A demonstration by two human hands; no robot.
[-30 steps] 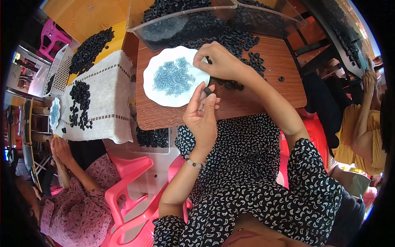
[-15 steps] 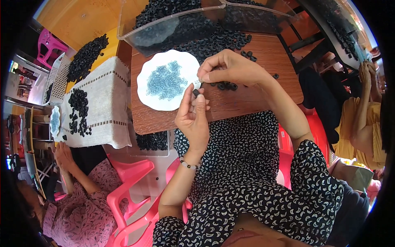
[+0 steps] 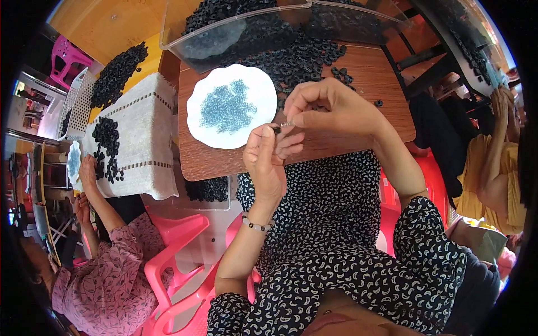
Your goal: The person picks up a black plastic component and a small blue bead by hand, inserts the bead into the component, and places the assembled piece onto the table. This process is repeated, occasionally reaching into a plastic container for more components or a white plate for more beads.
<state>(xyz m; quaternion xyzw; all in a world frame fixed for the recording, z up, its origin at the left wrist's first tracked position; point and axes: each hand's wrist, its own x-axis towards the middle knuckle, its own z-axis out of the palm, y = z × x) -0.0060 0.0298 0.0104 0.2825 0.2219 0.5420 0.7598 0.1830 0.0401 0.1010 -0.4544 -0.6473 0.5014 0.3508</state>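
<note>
A: Left hand (image 3: 268, 165) up over the near edge of the brown table (image 3: 358, 78), thumb and fingers pinched on a small black ring (image 3: 277, 129)?

B: Yes. Right hand (image 3: 328, 109) just beside, fingertips pressed together on a thin silver spring (image 3: 287, 124).

A: Spring lying which way?

B: Long side running left to right, almost flat. Left tip pointing at the ring, touching or nearly touching. Too small to tell which.

A: Could go wrong how?

B: Probably a slip. Tiny parts, held only by fingertips. A loose pinch, and down onto the dotted dress (image 3: 330, 224) or the floor. Hard to find there.

A: Anything else?

B: Maybe a bent spring, from pushing in crooked.

A: Around the hands?

B: White plate (image 3: 202, 131) of little blue bits (image 3: 227, 106) to the left. Heap of black rings (image 3: 291, 59) at the far side, under a clear plastic tub (image 3: 246, 28). 1 more person (image 3: 106, 280) in pink, far left, working at a white cloth (image 3: 143, 134).
</note>
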